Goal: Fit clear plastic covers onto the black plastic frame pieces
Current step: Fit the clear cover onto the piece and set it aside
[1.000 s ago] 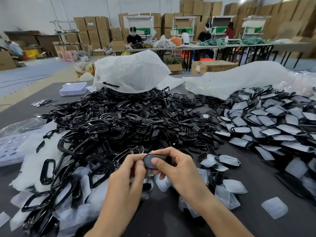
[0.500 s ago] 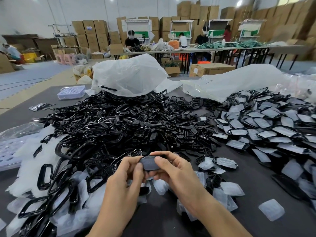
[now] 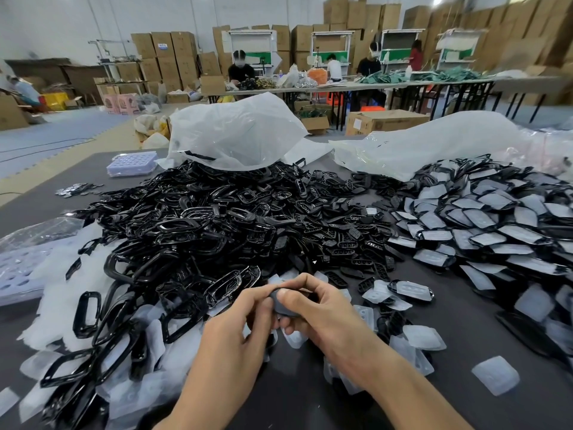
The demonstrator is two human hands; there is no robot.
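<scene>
Right, our fingertips [image 3: 283, 294] are clamped on one black frame piece [image 3: 280, 304]: left hand [image 3: 245, 324] pinches its edge to brace it, right hand [image 3: 319, 311] thumb presses on top, we judge to snap the cover in; seam hidden. We hold it just above the table [image 3: 297, 383]. Loose clear covers [image 3: 423, 336] lie beside, bare frames pile [image 3: 201, 218] ahead-left, covered pile [image 3: 496, 231] right, so reaches are short.

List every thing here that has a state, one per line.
left hand, pinching held frame piece
right hand, pinching it too
held frame piece, raised, between both hands
bare frames, heaped, uncovered
covered frames, heaped at right, covers on
loose covers, scattered, unfitted
plastic bag, crumpled behind bare frames
</scene>
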